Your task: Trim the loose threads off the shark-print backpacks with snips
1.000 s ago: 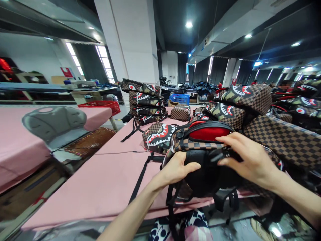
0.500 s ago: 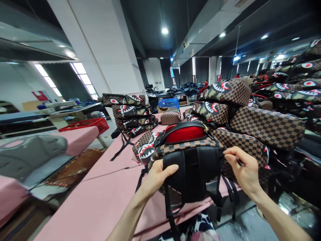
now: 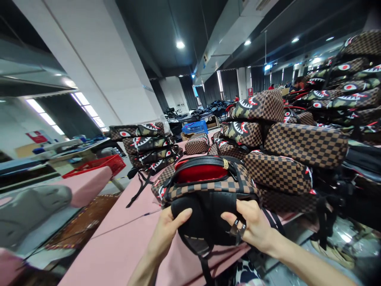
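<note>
A brown-and-black checkered backpack [image 3: 208,190] stands before me, its black shoulder straps facing me and its red-lined top under a black carry handle [image 3: 205,161]. My left hand [image 3: 171,226] is closed on the left padded shoulder strap [image 3: 190,222], thumb on its face. My right hand [image 3: 253,224] grips the upper edge of the right strap [image 3: 222,202]. Dark loops of a small tool [image 3: 239,227] sit around its fingers; the kind is unclear. The fingertips behind the straps are hidden.
The backpack rests on a pink-covered table [image 3: 119,238]. Stacked checkered shark-face bags stand at the left [image 3: 143,145] and right [image 3: 303,145]. A blue crate [image 3: 195,127] is behind, a red crate [image 3: 95,165] far left. A grey sewing machine [image 3: 35,210] stands left.
My right hand has moved left and down from the backpack's right upper edge onto the right shoulder strap. My left hand keeps its hold on the left strap. The view has shifted slightly right.
</note>
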Available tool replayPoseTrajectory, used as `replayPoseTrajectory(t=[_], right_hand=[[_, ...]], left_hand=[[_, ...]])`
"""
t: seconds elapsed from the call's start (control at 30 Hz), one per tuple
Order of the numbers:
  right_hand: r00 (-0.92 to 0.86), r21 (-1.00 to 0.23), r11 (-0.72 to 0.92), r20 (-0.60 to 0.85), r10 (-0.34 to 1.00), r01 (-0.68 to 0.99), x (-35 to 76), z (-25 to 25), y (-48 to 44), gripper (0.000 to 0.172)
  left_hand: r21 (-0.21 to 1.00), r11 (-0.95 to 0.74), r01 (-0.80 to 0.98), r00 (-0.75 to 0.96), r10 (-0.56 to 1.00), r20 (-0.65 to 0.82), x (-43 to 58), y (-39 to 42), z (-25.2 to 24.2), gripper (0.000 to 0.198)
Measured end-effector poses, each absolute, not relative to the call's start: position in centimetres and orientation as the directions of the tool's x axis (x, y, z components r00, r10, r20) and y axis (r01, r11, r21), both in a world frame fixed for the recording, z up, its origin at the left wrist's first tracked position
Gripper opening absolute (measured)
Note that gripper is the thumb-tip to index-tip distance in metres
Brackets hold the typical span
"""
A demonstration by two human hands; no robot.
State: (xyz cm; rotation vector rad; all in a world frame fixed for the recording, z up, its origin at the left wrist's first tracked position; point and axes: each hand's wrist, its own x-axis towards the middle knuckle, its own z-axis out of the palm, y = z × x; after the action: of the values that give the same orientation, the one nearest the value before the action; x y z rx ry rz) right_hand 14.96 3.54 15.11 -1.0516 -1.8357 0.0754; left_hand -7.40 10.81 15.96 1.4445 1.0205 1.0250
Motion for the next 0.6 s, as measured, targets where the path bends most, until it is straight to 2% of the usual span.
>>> replayPoseTrajectory(t=[0.2,0.6], right_hand=[[-0.144,-0.483,0.648,0.726,0.672,0.589,15.19,14.67,3.75,0.029],[-0.159,-0.355,0.637,0.780,0.606,0.684,15.01,14.18,3.42,0.031]], left_hand=[[0.991,-0.105,0.084,0.261,0.962,0.080,-6.81,10.60,16.45,0.038],[0.989,-0.095,0.117,0.260,0.964,0.062,-7.11,10.19,16.48,0.037]])
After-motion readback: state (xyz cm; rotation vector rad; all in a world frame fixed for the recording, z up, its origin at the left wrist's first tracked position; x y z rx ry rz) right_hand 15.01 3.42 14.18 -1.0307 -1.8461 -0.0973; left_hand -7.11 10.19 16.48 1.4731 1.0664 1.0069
